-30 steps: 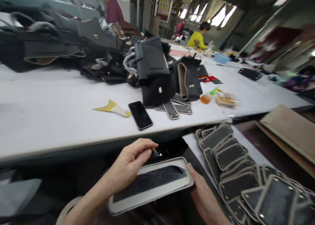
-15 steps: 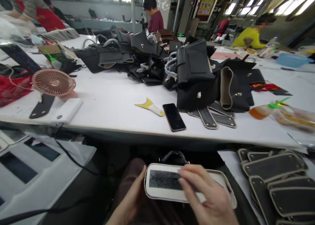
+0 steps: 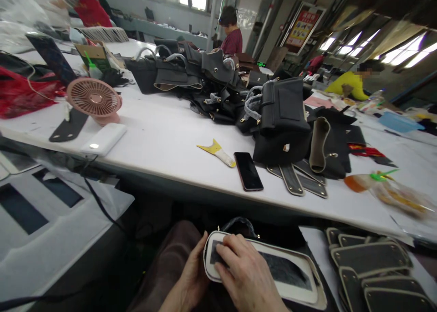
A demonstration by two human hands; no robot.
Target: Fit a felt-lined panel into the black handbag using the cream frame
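Note:
A black handbag lies across my lap with its white base panel [image 3: 293,294] facing up and a pale rim around it. Along the panel runs a dark strip [image 3: 287,271], showing on both sides of my right hand. My left hand [image 3: 193,273] grips the rounded left end of the bag, thumb along its edge. Over the strip's left part rests my right hand [image 3: 244,266], its bent fingertips touching the strip and the thumb a little apart from them. A plastic-wrapped handle [image 3: 241,221] sticks out beyond the bag's far side. My right palm hides the middle of the strip.
Ahead is a white table [image 3: 153,139] with a phone [image 3: 248,171], a yellow piece [image 3: 218,153], a pink fan [image 3: 94,98] and piled black bags [image 3: 283,120]. Trimmed dark pieces [image 3: 372,257] are stacked at right. A cable [image 3: 99,198] hangs at left. Co-workers are farther back.
My right hand has moved left along the panel. The strip's right part now shows lying on the panel. My left hand stays at the bag's end; the camera view has tilted.

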